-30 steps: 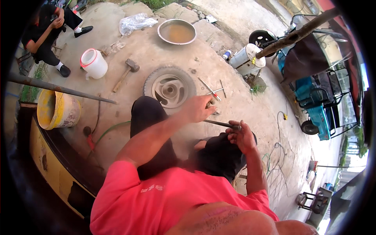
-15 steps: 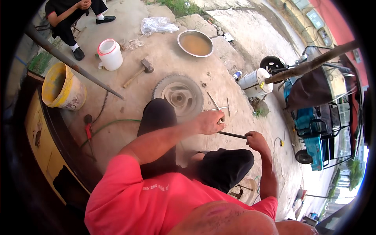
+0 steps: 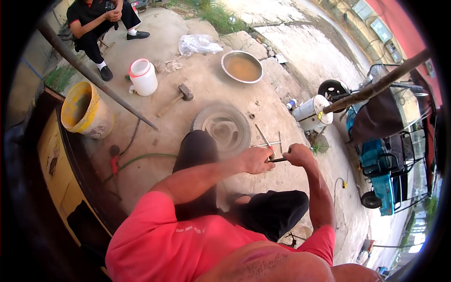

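Observation:
My left hand (image 3: 256, 160) is closed on a small metal piece at one end of a dark rod (image 3: 278, 160), partly hidden by the fingers. My right hand (image 3: 299, 154) grips the rod just to the right, fingers wrapped round it. Behind them a steel cross wrench (image 3: 262, 135) lies on the concrete, beside a dusty tyred wheel (image 3: 199, 115) at my knee. A sledgehammer (image 3: 186, 94) rests beyond the wheel.
Around me are a yellow bucket (image 3: 97, 116), white jug (image 3: 147, 82), steel basin (image 3: 242, 68), white canister (image 3: 312, 117), hose (image 3: 141, 160) and plastic bag (image 3: 196, 45). A metal pole (image 3: 103, 84) crosses left. A seated person (image 3: 89, 26) is back left; a blue tricycle (image 3: 378, 176) is right.
My right hand has risen and moved toward my left hand, its grip turned over, so less rod shows between them. The view has tilted, shifting the scene downward in the picture.

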Demonstrator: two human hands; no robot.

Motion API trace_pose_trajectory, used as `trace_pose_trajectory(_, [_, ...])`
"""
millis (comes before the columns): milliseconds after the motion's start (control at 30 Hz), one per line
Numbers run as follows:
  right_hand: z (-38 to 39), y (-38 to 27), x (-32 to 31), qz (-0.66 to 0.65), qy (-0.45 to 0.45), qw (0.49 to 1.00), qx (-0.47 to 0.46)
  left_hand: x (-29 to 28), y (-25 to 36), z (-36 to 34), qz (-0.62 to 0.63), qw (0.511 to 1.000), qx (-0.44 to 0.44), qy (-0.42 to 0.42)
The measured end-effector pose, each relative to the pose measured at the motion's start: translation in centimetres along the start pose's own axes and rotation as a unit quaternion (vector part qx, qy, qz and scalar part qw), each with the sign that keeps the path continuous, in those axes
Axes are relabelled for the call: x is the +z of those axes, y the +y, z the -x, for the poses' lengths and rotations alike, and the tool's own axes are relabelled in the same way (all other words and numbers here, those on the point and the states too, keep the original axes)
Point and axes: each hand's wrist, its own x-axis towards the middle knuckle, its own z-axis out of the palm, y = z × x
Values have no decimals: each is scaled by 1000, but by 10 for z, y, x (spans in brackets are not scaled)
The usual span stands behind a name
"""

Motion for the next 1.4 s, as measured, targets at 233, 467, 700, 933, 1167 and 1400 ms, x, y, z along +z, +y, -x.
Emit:
trace_pose_trajectory(233, [-16, 20, 10, 4, 29, 1000, -9, -6, -2, 5, -11, 1000, -7, -6])
trace_pose_trajectory(467, [-11, 49, 16, -76, -43, 995, 47, -3, -8, -2, 15, 1000, 8, -26])
trace_pose_trajectory(700, [-1, 40, 11, -123, -19, 991, 48, -6, 4, 6, 12, 999, -17, -27])
trace_pose_trajectory(933, [6, 46, 19, -101, 11, 994, 38, -10, -1, 9, 24, 999, 5, -21])
trace_pose_trajectory(1167, [4, 50, 18, -116, 32, 992, 27, -10, -1, 6, 11, 999, 15, -41])
trace_pose_trajectory(1400, [-6, 53, 28, -96, 38, 995, 12, -6, -4, 9, 10, 1000, 20, -22])
